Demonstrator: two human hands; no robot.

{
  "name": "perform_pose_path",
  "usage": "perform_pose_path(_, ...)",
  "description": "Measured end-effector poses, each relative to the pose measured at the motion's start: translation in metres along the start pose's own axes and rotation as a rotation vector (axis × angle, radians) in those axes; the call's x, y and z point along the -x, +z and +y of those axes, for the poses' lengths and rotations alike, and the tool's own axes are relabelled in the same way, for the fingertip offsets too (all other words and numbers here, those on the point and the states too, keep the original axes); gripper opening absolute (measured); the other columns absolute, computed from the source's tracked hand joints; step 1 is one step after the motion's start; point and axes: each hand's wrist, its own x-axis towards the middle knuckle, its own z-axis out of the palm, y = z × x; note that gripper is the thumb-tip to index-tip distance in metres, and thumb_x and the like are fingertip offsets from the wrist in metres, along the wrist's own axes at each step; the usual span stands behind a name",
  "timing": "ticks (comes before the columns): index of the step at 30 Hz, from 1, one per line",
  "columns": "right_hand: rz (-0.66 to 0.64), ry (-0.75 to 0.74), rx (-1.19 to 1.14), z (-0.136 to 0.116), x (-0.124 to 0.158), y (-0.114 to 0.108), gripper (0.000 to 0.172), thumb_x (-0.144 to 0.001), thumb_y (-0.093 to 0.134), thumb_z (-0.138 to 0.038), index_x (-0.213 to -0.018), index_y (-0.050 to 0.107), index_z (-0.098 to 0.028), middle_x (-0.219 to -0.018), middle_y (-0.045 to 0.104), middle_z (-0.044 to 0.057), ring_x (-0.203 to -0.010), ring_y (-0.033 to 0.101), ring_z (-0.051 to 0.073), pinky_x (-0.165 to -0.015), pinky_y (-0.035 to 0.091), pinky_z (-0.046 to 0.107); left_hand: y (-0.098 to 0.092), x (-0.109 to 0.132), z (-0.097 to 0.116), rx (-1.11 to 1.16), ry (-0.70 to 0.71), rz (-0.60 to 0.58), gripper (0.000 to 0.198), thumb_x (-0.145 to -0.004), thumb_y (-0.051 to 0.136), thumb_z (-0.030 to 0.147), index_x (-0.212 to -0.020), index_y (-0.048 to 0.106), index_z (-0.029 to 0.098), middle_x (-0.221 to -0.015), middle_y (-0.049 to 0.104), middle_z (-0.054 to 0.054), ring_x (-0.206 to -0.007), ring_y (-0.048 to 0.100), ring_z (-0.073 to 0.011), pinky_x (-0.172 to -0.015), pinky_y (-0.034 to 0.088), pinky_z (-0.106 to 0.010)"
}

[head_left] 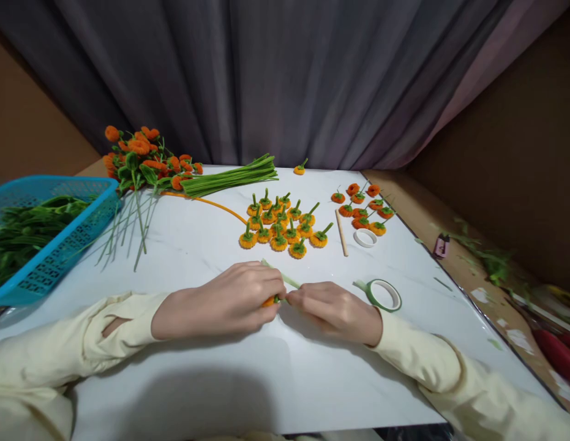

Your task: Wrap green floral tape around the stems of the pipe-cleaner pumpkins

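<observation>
My left hand [241,298] is closed around a small orange chenille pumpkin [269,301] with a bit of green at its top; most of it is hidden by my fingers. Just right of it, my right hand [333,309] is closed in a pinch, its fingertips close to the pumpkin's green end. A pale green strip of floral tape [287,278] runs from behind my left fingers to my right fingers. Beyond my hands stand several yellow-orange chenille pumpkins [278,243] with green stems. Right of my right hand lies a green tape roll [384,295], its loose end pointing left.
A blue basket [76,245] of green leaves stands left. Behind are orange chenille flowers [140,147], a green stem bundle [232,177] and an orange strand [220,205]. To the right lie darker orange pieces [360,213], a wooden stick [341,233] and a white ring [365,237].
</observation>
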Motion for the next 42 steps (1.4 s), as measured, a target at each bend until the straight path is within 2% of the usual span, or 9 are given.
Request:
perform_pose_path(6, -0.010, -0.207, 0.245, -0.006, -0.007, -0.005, 0.019, -0.094, 0.037, -0.006, -0.104, 0.053, -0.004, -0.076, 0.067, 0.011, -0.068, 0.062, 0.016, -0.064, 0.053, 0.029, -0.001, -0.006, -0.015, 0.598, -0.350, -0.239, 0.013, -0.071, 0.058, 0.019, -0.080, 0.068, 0.016, -0.069, 0.064, 0.000, -0.058, 0.053, -0.0108, -0.053, 0.038, -0.020)
perform_pose_path(10, -0.005, -0.293, 0.332, -0.008, -0.008, -0.005, 0.017, -0.092, 0.042, -0.006, -0.100, 0.057, -0.002, -0.081, 0.069, 0.014, -0.072, 0.065, 0.018, -0.067, 0.056, 0.030, -0.001, -0.014, -0.027, 0.986, -0.487, -0.424, 0.015, -0.064, 0.067, 0.024, -0.075, 0.071, 0.014, -0.065, 0.065, -0.002, -0.061, 0.056, -0.0123, -0.056, 0.042, -0.021)
perform_pose_path(16, 0.010, -0.331, 0.374, -0.007, -0.008, -0.005, 0.019, -0.091, 0.044, -0.007, -0.104, 0.057, -0.001, -0.084, 0.069, 0.016, -0.075, 0.067, 0.019, -0.069, 0.058, 0.031, 0.007, -0.022, -0.037, 1.241, -0.620, -0.512, 0.009, -0.054, 0.072, 0.021, -0.063, 0.072, 0.016, -0.060, 0.067, -0.001, -0.060, 0.058, -0.0126, -0.061, 0.046, -0.023)
perform_pose_path(22, 0.034, -0.307, 0.346, -0.007, -0.009, -0.008, 0.021, -0.092, 0.039, -0.005, -0.103, 0.056, 0.001, -0.081, 0.069, 0.016, -0.073, 0.066, 0.019, -0.069, 0.057, 0.031, 0.015, -0.025, -0.046, 1.373, -0.622, -0.556, 0.010, -0.056, 0.069, 0.021, -0.064, 0.070, 0.015, -0.063, 0.068, -0.002, -0.060, 0.059, -0.0127, -0.061, 0.047, -0.024)
perform_pose_path(25, 0.054, -0.235, 0.242, -0.004, -0.007, -0.006, 0.022, -0.092, 0.037, -0.004, -0.104, 0.054, 0.001, -0.081, 0.068, 0.017, -0.073, 0.065, 0.020, -0.067, 0.055, 0.031, 0.007, -0.023, -0.041, 1.187, -0.519, -0.481, 0.018, -0.063, 0.070, 0.030, -0.072, 0.068, 0.015, -0.068, 0.067, -0.002, -0.063, 0.059, -0.0131, -0.061, 0.044, -0.024)
perform_pose_path(29, 0.088, 0.065, 0.007, 0.001, -0.004, -0.003, 0.023, -0.096, 0.035, -0.013, -0.100, 0.058, -0.008, -0.073, 0.066, 0.010, -0.064, 0.061, 0.014, -0.057, 0.050, 0.024, -0.004, -0.014, -0.020, 0.487, -0.322, -0.140, 0.038, -0.071, 0.069, 0.047, -0.095, 0.063, 0.018, -0.078, 0.064, -0.002, -0.070, 0.057, -0.0159, -0.062, 0.041, -0.025)
perform_pose_path(34, 0.102, 0.428, -0.244, 0.000, -0.010, -0.005, 0.023, -0.093, 0.050, -0.026, -0.083, 0.067, -0.013, -0.064, 0.069, 0.003, -0.051, 0.058, 0.007, -0.053, 0.046, 0.015, 0.006, -0.003, -0.002, -0.260, 0.068, 0.186, 0.013, -0.089, 0.047, 0.016, -0.092, 0.059, 0.015, -0.100, 0.063, -0.011, -0.109, 0.050, -0.0281, -0.090, 0.038, -0.042)
perform_pose_path(38, 0.076, 0.587, -0.424, -0.002, -0.018, -0.008, 0.022, -0.089, 0.055, -0.028, -0.080, 0.067, -0.012, -0.060, 0.069, 0.002, -0.053, 0.061, 0.009, -0.055, 0.049, 0.016, 0.015, -0.003, -0.003, -0.400, 0.122, 0.202, 0.018, -0.088, 0.042, 0.007, -0.086, 0.059, 0.014, -0.092, 0.064, -0.013, -0.112, 0.050, -0.0296, -0.092, 0.037, -0.044)
perform_pose_path(42, 0.032, 0.531, -0.400, -0.001, -0.016, -0.007, 0.020, -0.090, 0.053, -0.027, -0.088, 0.067, -0.013, -0.065, 0.070, 0.002, -0.056, 0.062, 0.009, -0.056, 0.048, 0.016, 0.006, -0.008, -0.003, -0.206, 0.043, 0.133, 0.018, -0.087, 0.044, 0.011, -0.082, 0.061, 0.013, -0.088, 0.064, -0.011, -0.102, 0.055, -0.0265, -0.089, 0.038, -0.041)
